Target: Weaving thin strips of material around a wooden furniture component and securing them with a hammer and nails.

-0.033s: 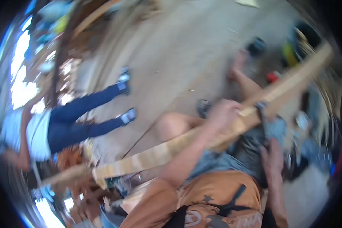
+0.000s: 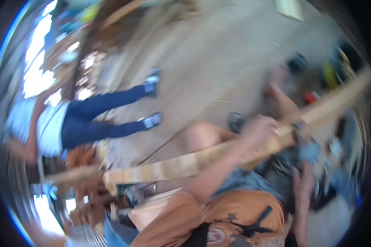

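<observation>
A long, pale wooden beam (image 2: 173, 167) lies slantwise across my lap, from the lower left to the upper right. My left hand (image 2: 257, 132) is closed on the beam, right of its middle, with the fingers curled over its upper side. On the right, below the beam, is my right hand (image 2: 304, 181). Motion blur hides its fingers, so any grip there is unclear. A blurred grey-blue thing (image 2: 309, 150) is between that hand and the beam; its kind cannot be told.
A person in dark blue trousers (image 2: 99, 103) stands at the left. Pale boards (image 2: 152, 208) and heaped wood lie lower left. A red object (image 2: 310, 97) and dark clutter sit beyond the beam at right. A pale flat piece (image 2: 289, 9) lies on the floor (image 2: 193, 61).
The whole view has shifted, so most things appear farther right. My left hand stays on the beam, and my right hand stays below it.
</observation>
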Available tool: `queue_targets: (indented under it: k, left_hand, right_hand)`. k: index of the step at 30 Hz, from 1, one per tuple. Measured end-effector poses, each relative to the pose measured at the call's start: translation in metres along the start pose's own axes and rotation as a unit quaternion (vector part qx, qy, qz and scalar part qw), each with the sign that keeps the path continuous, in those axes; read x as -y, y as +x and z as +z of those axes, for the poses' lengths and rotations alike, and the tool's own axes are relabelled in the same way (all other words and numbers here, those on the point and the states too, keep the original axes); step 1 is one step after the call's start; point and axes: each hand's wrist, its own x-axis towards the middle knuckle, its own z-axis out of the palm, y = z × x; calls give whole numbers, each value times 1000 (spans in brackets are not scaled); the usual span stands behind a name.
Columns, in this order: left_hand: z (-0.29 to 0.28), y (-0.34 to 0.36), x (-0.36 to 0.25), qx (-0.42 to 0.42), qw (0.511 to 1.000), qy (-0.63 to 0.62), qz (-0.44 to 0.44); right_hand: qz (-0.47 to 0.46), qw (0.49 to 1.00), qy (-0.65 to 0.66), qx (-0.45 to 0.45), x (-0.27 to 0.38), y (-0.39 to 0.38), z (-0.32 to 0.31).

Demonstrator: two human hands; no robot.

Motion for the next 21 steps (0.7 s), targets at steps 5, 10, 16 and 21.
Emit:
queue_targets:
  k: [5,10,16,21]
  left_hand:
    - [16,-17,-32,-33,999,13,-18]
    - [27,-15,-27,-60,998,10,-4]
    - [-2,-12,-14,-8,1000,16,-21]
    - [-1,-4,-19,6,1000,5,-24]
  right_hand:
    - [-39,978,203,28,-107,0,6]
    - [122,965,201,116,-2,-26,-43]
    - [46,950,281,132,17,-16,-3]
    - [20,940,321,112,25,-19,-14]
